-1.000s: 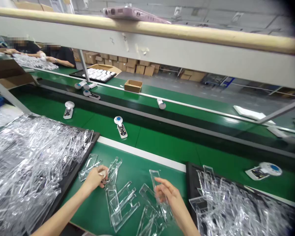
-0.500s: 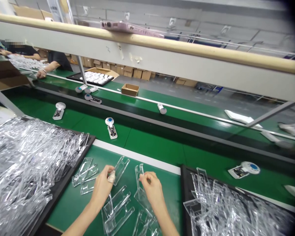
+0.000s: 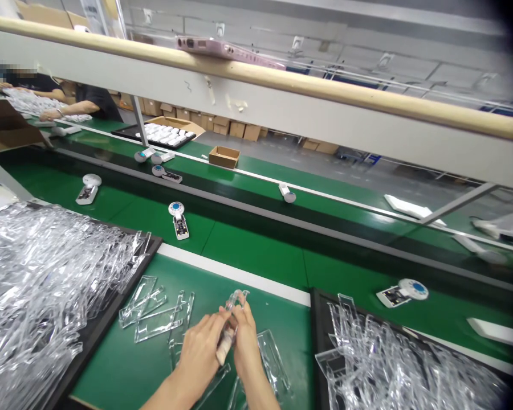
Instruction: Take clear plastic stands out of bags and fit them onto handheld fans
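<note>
My left hand (image 3: 203, 350) and my right hand (image 3: 244, 341) are pressed together low in the middle of the view, both closed on clear plastic pieces (image 3: 233, 302) held between them above the green table. One left finger wears a pale wrap. More clear plastic pieces (image 3: 154, 316) lie flat on the green surface to the left of my hands, and others (image 3: 273, 359) lie under and to the right of them.
A black tray heaped with clear plastic parts (image 3: 38, 285) fills the left; another such tray (image 3: 320, 324) stands at the right. Beyond runs a green conveyor belt (image 3: 260, 250) carrying white devices with blue discs (image 3: 178, 217). Other people work at the far left (image 3: 60, 102).
My two hands have come together at the middle, joining the clear pieces they each held apart. The devices on the belt have drifted to the left.
</note>
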`<state>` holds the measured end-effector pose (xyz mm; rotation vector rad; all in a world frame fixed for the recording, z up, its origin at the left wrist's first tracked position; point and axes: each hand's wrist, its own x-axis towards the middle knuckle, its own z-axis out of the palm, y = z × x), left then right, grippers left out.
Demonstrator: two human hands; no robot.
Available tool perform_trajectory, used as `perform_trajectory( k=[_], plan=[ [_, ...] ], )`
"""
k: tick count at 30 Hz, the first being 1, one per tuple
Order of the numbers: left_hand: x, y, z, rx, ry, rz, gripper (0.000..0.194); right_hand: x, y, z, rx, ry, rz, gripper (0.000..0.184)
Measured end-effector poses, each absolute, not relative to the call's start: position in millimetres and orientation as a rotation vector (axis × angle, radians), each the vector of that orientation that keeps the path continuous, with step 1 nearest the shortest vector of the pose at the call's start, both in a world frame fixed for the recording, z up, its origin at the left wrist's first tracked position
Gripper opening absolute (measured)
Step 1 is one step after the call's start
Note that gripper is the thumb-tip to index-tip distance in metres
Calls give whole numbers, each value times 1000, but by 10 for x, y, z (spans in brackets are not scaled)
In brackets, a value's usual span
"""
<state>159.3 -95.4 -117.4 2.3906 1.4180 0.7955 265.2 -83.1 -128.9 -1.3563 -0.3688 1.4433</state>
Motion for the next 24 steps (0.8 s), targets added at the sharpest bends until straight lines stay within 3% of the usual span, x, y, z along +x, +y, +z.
perform_trajectory(
  k=[8, 12, 15, 18, 24],
  plan=[
    [1526, -940, -875, 2137, 1048, 556, 54, 2768, -768, -1165, -1277, -151, 1631, 76],
    [1268, -767, -894, 1952, 1469, 545, 32, 3094, -813, -1198, -1221, -143, 1628, 59],
    [1032, -559, -1052, 1812, 1944, 119, 38, 3423, -959, -1203, -1216, -108, 1564, 54],
    [914, -409, -1184, 1795, 2012, -232, 38, 3722, -1163, -1198, -1221, -57, 1525, 51],
    [1009, -388, -1249, 1796, 1890, 36, 22, 4032, -1551, -1200, -1355, -130, 1431, 54]
  ],
)
